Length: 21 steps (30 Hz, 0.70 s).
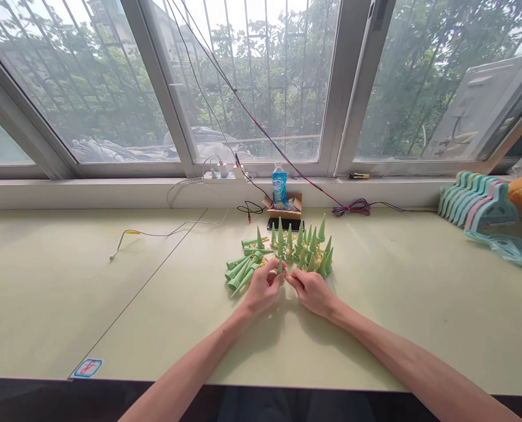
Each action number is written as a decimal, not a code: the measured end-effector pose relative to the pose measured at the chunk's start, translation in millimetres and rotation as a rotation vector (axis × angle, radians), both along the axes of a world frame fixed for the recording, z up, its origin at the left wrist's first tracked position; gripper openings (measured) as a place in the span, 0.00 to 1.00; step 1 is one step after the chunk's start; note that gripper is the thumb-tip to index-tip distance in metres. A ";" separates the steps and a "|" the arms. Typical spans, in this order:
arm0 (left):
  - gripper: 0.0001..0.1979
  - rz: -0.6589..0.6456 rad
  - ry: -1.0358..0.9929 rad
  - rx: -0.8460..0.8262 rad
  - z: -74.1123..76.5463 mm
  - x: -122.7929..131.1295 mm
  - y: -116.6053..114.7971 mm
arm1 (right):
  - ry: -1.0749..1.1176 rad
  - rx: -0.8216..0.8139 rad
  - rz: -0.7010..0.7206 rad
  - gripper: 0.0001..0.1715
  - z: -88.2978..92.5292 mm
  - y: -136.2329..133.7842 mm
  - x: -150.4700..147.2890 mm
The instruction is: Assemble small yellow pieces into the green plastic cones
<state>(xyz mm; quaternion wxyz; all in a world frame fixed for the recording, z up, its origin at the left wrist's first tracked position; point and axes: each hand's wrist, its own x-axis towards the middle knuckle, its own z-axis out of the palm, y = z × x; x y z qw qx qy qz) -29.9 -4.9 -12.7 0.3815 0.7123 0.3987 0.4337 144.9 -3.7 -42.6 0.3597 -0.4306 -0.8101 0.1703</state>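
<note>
My left hand (263, 288) is closed around a small green plastic cone (280, 265), held point up just above the table. Against the cone's right side, my right hand (314, 291) pinches a tiny yellowish piece (286, 274), mostly covered by the fingertips. Just beyond both hands stand several upright green cones (289, 243), with small yellow pieces among them. To the left of my left hand, more green cones (238, 271) lie on their sides in a loose heap.
Behind the cones are a dark phone (286, 224), an opened cardboard box (292, 214) and a blue bottle (279, 186). Cables (352, 207) run along the windowsill. Pastel plastic pieces (480, 202) stand in a row at the right of the pale table (155, 328).
</note>
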 end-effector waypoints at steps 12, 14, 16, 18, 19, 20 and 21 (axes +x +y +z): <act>0.08 0.011 -0.024 -0.019 -2.6 0.4 0.7 | -0.011 -0.030 -0.023 0.16 5.0 -2.1 -0.8; 0.08 0.005 -0.037 -0.033 -2.5 0.8 0.6 | 0.005 -0.041 -0.021 0.11 6.3 -3.1 -1.1; 0.08 -0.001 -0.039 -0.037 -2.5 1.1 0.4 | 0.018 -0.049 -0.020 0.08 6.8 -3.9 -1.2; 0.08 -0.003 -0.034 -0.030 -2.6 1.2 0.1 | 0.029 -0.058 -0.012 0.06 6.9 -4.6 -1.2; 0.07 -0.002 -0.032 -0.023 -2.7 1.2 0.0 | 0.034 -0.061 -0.011 0.06 6.9 -4.8 -1.2; 0.07 -0.002 -0.030 -0.016 -2.9 1.2 0.0 | 0.036 -0.067 -0.002 0.05 6.8 -4.9 -1.2; 0.07 -0.003 -0.026 -0.011 -3.1 1.1 0.0 | 0.039 -0.066 -0.001 0.05 6.7 -5.0 -1.2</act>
